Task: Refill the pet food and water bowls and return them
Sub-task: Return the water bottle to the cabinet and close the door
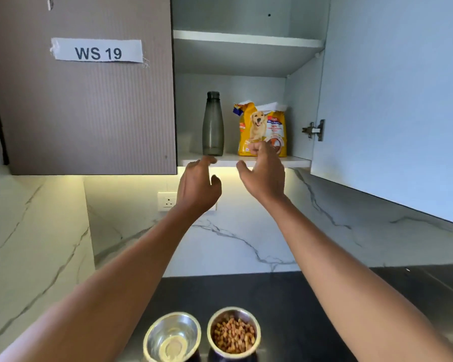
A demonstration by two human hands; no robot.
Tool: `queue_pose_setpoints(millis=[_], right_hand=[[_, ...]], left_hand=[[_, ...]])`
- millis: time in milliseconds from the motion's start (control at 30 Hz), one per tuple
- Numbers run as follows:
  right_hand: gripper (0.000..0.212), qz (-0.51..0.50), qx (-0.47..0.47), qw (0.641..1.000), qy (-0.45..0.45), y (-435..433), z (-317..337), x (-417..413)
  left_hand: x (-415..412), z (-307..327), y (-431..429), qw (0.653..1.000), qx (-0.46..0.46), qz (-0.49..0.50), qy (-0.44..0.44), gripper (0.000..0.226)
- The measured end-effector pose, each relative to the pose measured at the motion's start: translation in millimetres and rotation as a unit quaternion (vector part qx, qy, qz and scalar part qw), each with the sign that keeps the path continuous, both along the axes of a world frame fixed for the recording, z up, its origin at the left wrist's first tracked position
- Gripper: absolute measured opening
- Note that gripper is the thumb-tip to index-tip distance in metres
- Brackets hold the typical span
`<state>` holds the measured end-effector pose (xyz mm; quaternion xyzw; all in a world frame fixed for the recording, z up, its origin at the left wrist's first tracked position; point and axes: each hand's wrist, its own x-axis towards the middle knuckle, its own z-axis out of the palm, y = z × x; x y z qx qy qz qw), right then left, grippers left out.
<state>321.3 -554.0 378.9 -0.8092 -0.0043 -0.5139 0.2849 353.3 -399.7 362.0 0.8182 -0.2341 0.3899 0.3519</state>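
Observation:
A dark grey water bottle (213, 124) stands upright on the lower shelf (296, 161) of an open wall cabinet. Beside it on the right stands a yellow dog food bag (262, 126). My left hand (198, 185) is raised just below the bottle, fingers apart, holding nothing. My right hand (264, 171) is open in front of the bag's lower edge, not gripping it. On the dark counter below, a steel bowl (172, 335) holds water and a second steel bowl (233, 331) to its right holds brown kibble.
The cabinet's right door (392, 100) hangs open toward me. The shut left door (84, 100) bears a "WS 19" label. An upper shelf (246, 39) sits above. A wall socket (168, 201) is on the marble backsplash behind my left hand.

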Motion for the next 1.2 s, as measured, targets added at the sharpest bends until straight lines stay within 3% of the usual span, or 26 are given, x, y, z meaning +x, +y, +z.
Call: queue_pose_setpoints(millis=[400,533,733,933,1200], right_hand=[[0.044,-0.079,-0.084,0.993,0.024,-28,-45,-166],[0.042,-0.066,-0.105,0.991,-0.047,-37,-28,-212],[0.045,-0.093,-0.106,0.949,-0.281,-83,-1,-269],[0.078,-0.160,-0.045,0.962,-0.217,-148,-6,-270],[0.054,-0.050,0.003,0.958,-0.282,-157,-13,-263]], left_hand=[[-116,-13,-1,0.999,0.004,-0.042,-0.002,0.045],[-140,-1,-8,1.000,-0.004,-0.029,-0.008,0.043],[-159,12,-32,0.999,-0.031,0.006,-0.010,0.041],[-175,1,-61,0.999,-0.033,0.028,-0.008,0.041],[-180,-8,-62,0.997,-0.029,0.070,-0.006,0.041]])
